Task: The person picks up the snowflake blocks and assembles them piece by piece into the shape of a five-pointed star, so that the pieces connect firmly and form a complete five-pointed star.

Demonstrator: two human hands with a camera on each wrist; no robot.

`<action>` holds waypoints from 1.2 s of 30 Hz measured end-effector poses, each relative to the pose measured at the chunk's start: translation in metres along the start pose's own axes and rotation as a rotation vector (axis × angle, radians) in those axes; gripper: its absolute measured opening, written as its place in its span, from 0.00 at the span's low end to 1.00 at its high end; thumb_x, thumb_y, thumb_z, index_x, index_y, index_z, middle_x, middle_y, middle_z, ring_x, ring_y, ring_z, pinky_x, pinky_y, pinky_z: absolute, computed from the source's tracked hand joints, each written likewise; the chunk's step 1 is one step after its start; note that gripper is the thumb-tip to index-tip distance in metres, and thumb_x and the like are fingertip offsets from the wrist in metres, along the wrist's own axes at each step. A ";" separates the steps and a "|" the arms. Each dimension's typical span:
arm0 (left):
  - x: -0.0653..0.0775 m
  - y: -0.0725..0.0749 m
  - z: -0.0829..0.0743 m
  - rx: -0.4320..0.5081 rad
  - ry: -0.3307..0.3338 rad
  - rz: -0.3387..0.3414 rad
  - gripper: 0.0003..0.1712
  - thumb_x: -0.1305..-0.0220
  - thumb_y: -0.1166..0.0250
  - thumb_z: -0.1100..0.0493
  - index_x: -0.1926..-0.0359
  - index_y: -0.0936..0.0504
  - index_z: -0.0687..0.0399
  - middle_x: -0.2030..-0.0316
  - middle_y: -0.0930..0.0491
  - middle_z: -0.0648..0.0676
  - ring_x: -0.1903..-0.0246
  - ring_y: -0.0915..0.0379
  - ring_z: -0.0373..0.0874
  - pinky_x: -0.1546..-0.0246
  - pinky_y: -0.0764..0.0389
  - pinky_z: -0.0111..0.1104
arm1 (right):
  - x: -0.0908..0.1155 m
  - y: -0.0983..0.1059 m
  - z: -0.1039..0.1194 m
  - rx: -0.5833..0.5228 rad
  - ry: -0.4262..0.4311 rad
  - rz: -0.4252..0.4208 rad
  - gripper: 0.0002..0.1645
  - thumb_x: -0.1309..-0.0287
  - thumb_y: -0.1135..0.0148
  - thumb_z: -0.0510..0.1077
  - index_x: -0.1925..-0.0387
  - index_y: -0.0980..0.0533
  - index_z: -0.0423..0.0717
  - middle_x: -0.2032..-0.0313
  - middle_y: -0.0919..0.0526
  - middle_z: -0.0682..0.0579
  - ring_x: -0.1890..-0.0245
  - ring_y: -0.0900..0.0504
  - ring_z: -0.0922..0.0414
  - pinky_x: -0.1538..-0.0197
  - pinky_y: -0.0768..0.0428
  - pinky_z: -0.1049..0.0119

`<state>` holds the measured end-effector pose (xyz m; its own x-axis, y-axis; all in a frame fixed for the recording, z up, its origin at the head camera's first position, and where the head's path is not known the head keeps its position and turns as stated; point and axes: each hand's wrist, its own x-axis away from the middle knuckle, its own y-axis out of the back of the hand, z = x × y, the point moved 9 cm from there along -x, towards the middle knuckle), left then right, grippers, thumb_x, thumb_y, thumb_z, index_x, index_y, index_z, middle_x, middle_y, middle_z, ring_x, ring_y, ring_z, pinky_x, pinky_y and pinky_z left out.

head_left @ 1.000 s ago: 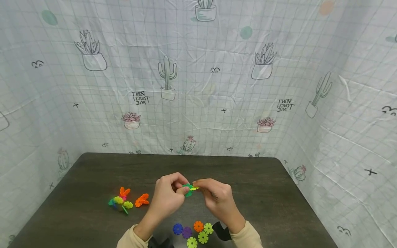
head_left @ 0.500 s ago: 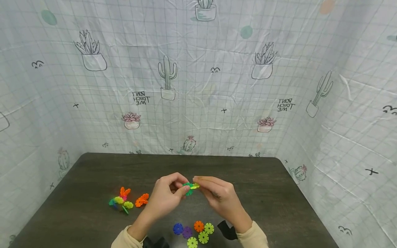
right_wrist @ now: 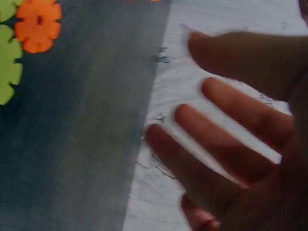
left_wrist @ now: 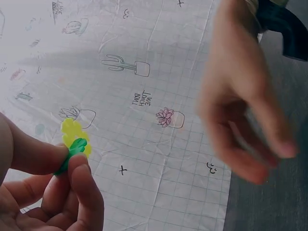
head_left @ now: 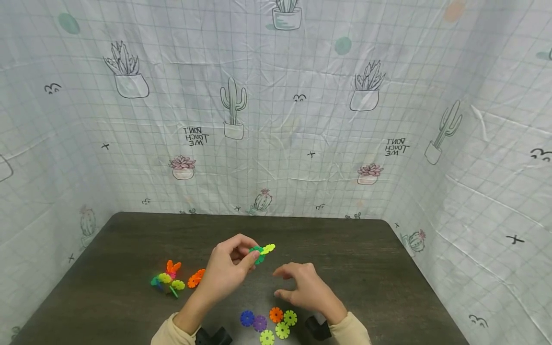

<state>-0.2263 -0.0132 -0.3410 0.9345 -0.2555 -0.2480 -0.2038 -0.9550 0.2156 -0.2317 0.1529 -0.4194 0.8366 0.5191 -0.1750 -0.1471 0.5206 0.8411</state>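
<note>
At bottom centre of the head view, an orange disc (head_left: 273, 315), three yellow-green discs (head_left: 282, 327), a blue disc (head_left: 244, 318) and a purple disc (head_left: 257, 324) are laid loose on the bench (head_left: 379, 287). The right hand (head_left: 304, 286) is held just above the orange disc in frame, nearer than the left; its grip is spread, nothing held. By the left hand (head_left: 228, 266) a green disc (left_wrist: 78, 146) is pinched; a yellow disc (head_left: 269, 248) is joined to it, the pair's long axis slanted toward upper right. On the cloth (head_left: 276, 163) behind, "DON'T TOUCH" is read, reversed, left and right of centre.

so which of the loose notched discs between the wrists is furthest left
The blue notched disc, the group's only blue one, just left of the purple disc; the others lie further right.
</note>
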 end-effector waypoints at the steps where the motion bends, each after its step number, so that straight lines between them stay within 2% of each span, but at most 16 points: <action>1: 0.000 0.000 -0.001 0.006 0.001 -0.002 0.04 0.32 0.34 0.66 0.57 0.17 0.59 0.70 0.20 0.57 0.72 0.19 0.42 0.68 0.15 0.30 | 0.000 -0.008 -0.004 -0.003 -0.022 0.061 0.19 0.44 0.24 0.47 0.51 0.16 0.48 0.55 0.12 0.51 0.56 0.13 0.51 0.53 0.16 0.58; 5: 0.001 0.001 -0.003 0.020 0.001 -0.004 0.05 0.31 0.35 0.67 0.56 0.17 0.59 0.69 0.20 0.58 0.71 0.18 0.42 0.66 0.15 0.30 | 0.005 -0.038 -0.021 0.030 -0.133 0.301 0.20 0.47 0.22 0.53 0.54 0.17 0.54 0.55 0.17 0.57 0.56 0.19 0.56 0.53 0.25 0.59; 6: 0.001 0.000 -0.003 0.022 0.001 -0.003 0.05 0.31 0.35 0.67 0.56 0.18 0.59 0.69 0.20 0.58 0.71 0.18 0.42 0.66 0.14 0.29 | 0.007 -0.045 -0.026 0.056 -0.138 0.345 0.20 0.46 0.23 0.55 0.54 0.18 0.55 0.56 0.19 0.58 0.57 0.21 0.57 0.55 0.26 0.58; 9: 0.001 -0.001 -0.004 0.024 0.002 0.004 0.05 0.31 0.35 0.66 0.56 0.18 0.59 0.68 0.20 0.58 0.70 0.18 0.42 0.66 0.14 0.29 | 0.012 -0.057 -0.034 0.072 -0.182 0.418 0.19 0.47 0.22 0.54 0.56 0.21 0.57 0.59 0.27 0.59 0.60 0.28 0.60 0.58 0.25 0.60; 13: 0.001 -0.002 -0.005 0.022 -0.004 0.008 0.05 0.31 0.35 0.66 0.56 0.18 0.59 0.68 0.20 0.58 0.70 0.17 0.42 0.66 0.14 0.29 | 0.012 -0.061 -0.036 0.023 -0.229 0.419 0.17 0.47 0.22 0.46 0.60 0.23 0.54 0.63 0.29 0.59 0.65 0.30 0.64 0.62 0.24 0.67; 17: 0.001 -0.002 -0.005 0.019 -0.002 0.009 0.05 0.32 0.35 0.67 0.56 0.17 0.58 0.68 0.20 0.58 0.70 0.17 0.42 0.66 0.14 0.30 | 0.013 -0.064 -0.037 -0.011 -0.265 0.429 0.10 0.44 0.26 0.42 0.67 0.22 0.52 0.69 0.27 0.60 0.72 0.30 0.66 0.67 0.26 0.68; 21: 0.002 -0.003 -0.005 0.023 0.000 0.011 0.05 0.31 0.35 0.66 0.56 0.17 0.58 0.68 0.20 0.58 0.70 0.17 0.42 0.65 0.14 0.30 | 0.013 -0.063 -0.036 -0.031 -0.279 0.441 0.06 0.42 0.28 0.39 0.69 0.20 0.50 0.73 0.24 0.60 0.75 0.28 0.65 0.70 0.26 0.69; 24: 0.002 -0.003 -0.007 0.029 -0.002 0.012 0.05 0.31 0.35 0.66 0.56 0.18 0.58 0.68 0.20 0.58 0.70 0.17 0.43 0.66 0.14 0.30 | 0.013 -0.069 -0.044 0.007 -0.267 0.472 0.09 0.45 0.24 0.43 0.67 0.19 0.52 0.71 0.23 0.61 0.73 0.27 0.65 0.68 0.23 0.68; 28: 0.002 -0.003 -0.008 0.027 -0.005 0.012 0.05 0.31 0.35 0.66 0.56 0.17 0.58 0.68 0.20 0.58 0.70 0.18 0.43 0.66 0.14 0.30 | 0.012 -0.091 -0.069 0.066 -0.210 0.489 0.17 0.52 0.18 0.50 0.64 0.19 0.55 0.71 0.22 0.62 0.73 0.25 0.66 0.69 0.22 0.68; 30: 0.002 -0.003 -0.008 0.021 -0.006 0.012 0.05 0.31 0.35 0.66 0.56 0.17 0.58 0.68 0.20 0.57 0.70 0.18 0.43 0.66 0.14 0.30 | 0.012 -0.103 -0.083 0.078 -0.180 0.488 0.17 0.53 0.18 0.54 0.65 0.19 0.58 0.72 0.22 0.65 0.75 0.26 0.68 0.71 0.22 0.70; 32: 0.002 -0.004 -0.008 0.019 -0.006 0.013 0.05 0.31 0.35 0.66 0.56 0.17 0.57 0.68 0.20 0.57 0.70 0.18 0.43 0.66 0.14 0.30 | 0.012 -0.109 -0.093 0.059 -0.207 0.475 0.16 0.54 0.17 0.53 0.67 0.19 0.59 0.74 0.22 0.65 0.76 0.25 0.67 0.72 0.23 0.71; 34: 0.002 -0.004 -0.008 0.016 -0.006 0.015 0.04 0.31 0.35 0.66 0.56 0.17 0.57 0.68 0.20 0.57 0.70 0.18 0.42 0.66 0.14 0.31 | 0.013 -0.107 -0.091 0.070 -0.208 0.479 0.16 0.54 0.18 0.54 0.68 0.20 0.61 0.75 0.23 0.66 0.77 0.26 0.68 0.73 0.24 0.72; 36: 0.002 -0.004 -0.008 0.018 -0.006 0.016 0.05 0.31 0.35 0.66 0.56 0.18 0.58 0.68 0.20 0.57 0.70 0.18 0.42 0.66 0.14 0.32 | 0.013 -0.094 -0.077 0.052 -0.210 0.457 0.15 0.51 0.19 0.50 0.69 0.22 0.59 0.76 0.24 0.65 0.78 0.27 0.67 0.74 0.25 0.71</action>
<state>-0.2215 -0.0082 -0.3348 0.9293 -0.2715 -0.2503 -0.2238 -0.9533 0.2030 -0.2477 0.1629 -0.5404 0.7820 0.5354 0.3190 -0.5005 0.2346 0.8333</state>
